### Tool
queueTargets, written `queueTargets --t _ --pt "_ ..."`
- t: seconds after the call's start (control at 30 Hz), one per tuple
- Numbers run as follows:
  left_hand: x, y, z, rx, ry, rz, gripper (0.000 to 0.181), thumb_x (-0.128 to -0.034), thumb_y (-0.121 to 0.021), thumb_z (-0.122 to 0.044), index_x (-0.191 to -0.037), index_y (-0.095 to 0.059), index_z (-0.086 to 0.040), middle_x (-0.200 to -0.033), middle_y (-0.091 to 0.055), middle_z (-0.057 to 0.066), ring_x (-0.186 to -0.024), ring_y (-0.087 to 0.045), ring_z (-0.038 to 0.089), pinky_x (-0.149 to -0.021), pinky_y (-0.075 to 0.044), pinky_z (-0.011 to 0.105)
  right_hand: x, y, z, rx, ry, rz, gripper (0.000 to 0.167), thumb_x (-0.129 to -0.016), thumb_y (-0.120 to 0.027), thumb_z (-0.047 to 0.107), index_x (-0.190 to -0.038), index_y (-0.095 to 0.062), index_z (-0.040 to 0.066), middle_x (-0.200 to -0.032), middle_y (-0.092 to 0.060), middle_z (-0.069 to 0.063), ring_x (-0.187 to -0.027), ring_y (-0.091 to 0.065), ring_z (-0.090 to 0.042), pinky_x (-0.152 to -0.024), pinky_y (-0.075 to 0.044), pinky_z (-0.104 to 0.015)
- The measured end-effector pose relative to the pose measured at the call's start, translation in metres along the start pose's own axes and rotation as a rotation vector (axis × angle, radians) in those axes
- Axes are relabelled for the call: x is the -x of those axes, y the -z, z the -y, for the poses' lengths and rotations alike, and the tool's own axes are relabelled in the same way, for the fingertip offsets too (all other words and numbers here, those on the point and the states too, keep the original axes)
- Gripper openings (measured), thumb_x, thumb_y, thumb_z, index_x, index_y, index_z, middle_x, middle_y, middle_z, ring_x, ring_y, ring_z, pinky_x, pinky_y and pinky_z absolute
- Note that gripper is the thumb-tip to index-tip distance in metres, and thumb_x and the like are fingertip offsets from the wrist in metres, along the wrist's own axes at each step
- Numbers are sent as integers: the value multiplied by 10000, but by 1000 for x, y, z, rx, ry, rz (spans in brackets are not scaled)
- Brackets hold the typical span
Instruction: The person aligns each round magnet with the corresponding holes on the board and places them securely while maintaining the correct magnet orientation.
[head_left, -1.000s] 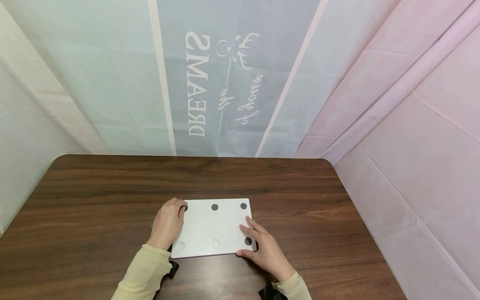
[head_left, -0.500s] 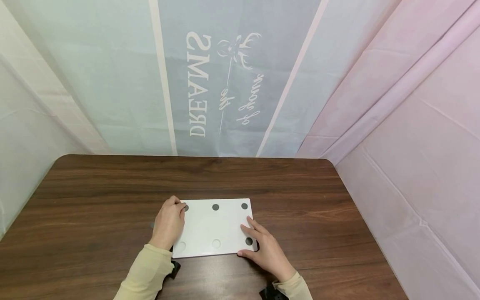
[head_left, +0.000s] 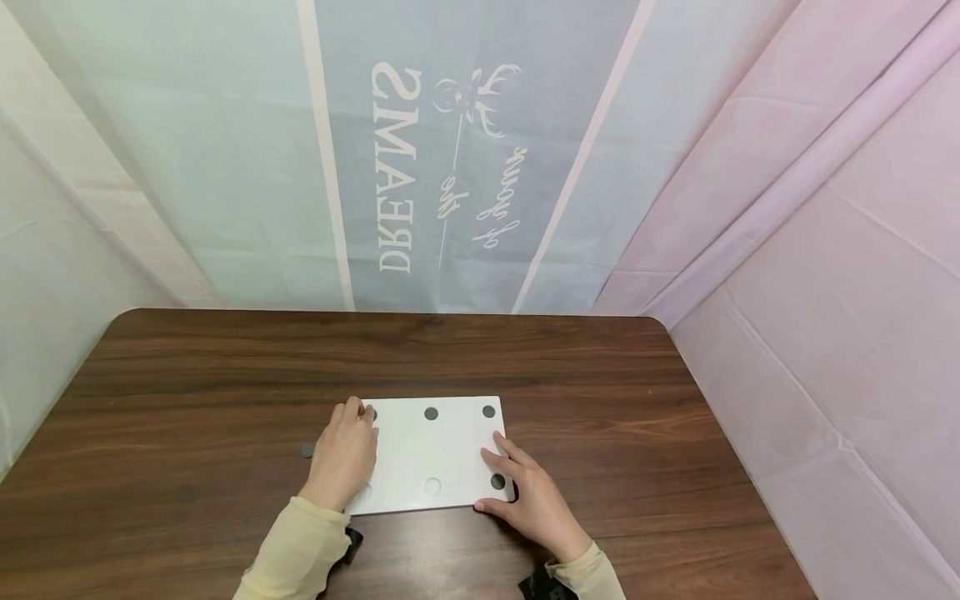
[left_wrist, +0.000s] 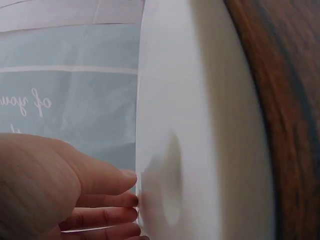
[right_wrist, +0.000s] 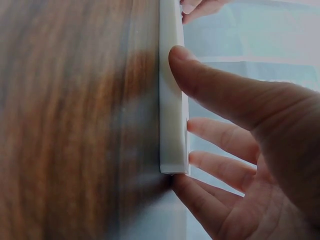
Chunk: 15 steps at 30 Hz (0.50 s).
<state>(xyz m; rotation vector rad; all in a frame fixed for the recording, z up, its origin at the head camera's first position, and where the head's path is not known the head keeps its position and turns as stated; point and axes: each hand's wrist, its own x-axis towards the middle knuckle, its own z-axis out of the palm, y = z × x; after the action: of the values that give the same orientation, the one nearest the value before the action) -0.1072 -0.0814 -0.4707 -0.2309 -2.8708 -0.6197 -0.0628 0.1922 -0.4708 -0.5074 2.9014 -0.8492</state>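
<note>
A white rectangular board [head_left: 435, 450] lies on the table. Dark round discs fill its far-left [head_left: 374, 414], far-middle and far-right spots and the near-right one [head_left: 498, 482]. Shallow round recesses show near-middle [head_left: 432, 487] and near-left, the latter partly covered by my left hand [head_left: 342, 454]. That hand's fingertips rest by the far-left disc; in the left wrist view its extended fingers touch the board's face. My right hand [head_left: 536, 504] steadies the near-right corner, its thumb against the near edge and spread fingers on the top and side.
One loose grey disc [head_left: 307, 450] lies on the brown wooden table [head_left: 225, 392], just left of my left hand. Behind the table hangs a pale blue printed cloth [head_left: 480, 167], with a pink cloth [head_left: 832, 333] along the right.
My left hand has shifted slightly right over the board, covering more of the near-left recess and exposing the loose disc beside it. The right hand stays in place.
</note>
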Motion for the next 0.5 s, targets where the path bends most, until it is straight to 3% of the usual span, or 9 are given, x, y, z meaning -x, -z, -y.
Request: queueTargets --t 0.23,0.5 --pt "5 7 7 88 49 18 238 -870 -639 0 -1091 -664 85 -1051 -584 184 -970 -572 325 -690 -553 443 0 0 0 -2 0 4 647 -740 -825 324 -1305 -602 99 -1483 -437 -95 -1333 -448 -309 -987 -464 -469" --pt "13 15 19 58 84 -33 235 -808 -658 65 -1043 -665 85 -1040 -576 234 -924 -585 369 -585 -536 450 -1 0 0 -6 14 -4 645 -733 -831 319 -1296 -609 96 -1478 -442 -104 -1345 -433 -309 -1001 -456 -465"
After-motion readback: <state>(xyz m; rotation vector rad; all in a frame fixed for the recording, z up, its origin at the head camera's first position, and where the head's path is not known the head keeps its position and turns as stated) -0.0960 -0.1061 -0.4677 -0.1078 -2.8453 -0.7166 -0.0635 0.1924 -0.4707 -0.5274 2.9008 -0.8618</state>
